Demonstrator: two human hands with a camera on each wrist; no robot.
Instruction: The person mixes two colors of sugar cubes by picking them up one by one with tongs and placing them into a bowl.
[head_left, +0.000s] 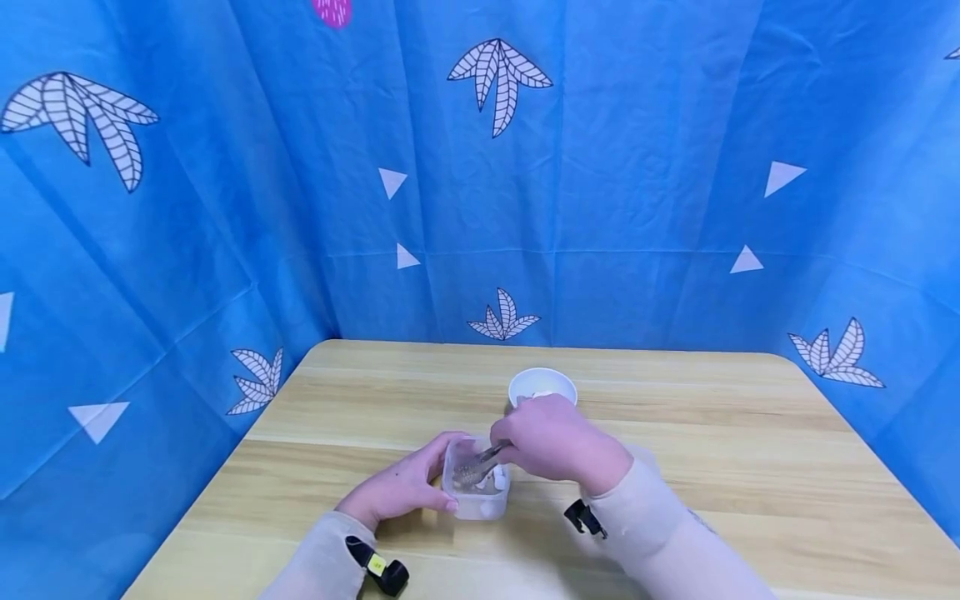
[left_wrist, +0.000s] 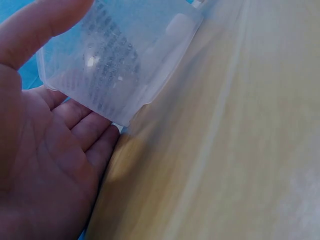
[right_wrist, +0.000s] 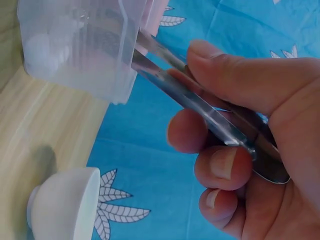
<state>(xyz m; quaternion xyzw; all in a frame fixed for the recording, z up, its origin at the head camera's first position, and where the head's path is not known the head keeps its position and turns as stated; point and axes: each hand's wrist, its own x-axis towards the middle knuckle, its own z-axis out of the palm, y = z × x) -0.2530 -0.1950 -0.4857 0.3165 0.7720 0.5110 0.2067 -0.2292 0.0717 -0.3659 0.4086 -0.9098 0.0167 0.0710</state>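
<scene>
My left hand grips a clear plastic container by its left side, thumb at the near side and fingers at the far side. My right hand holds metal tongs between thumb and curled fingers. The perforated head of the tongs reaches down inside the container. Small white pieces lie in there beside it; their kind is unclear. In the left wrist view, the perforated head shows blurred through the container wall.
A white bowl stands on the wooden table just beyond my right hand, which partly covers it. Something pale and translucent shows behind my right wrist. Blue patterned cloth hangs behind and at the sides.
</scene>
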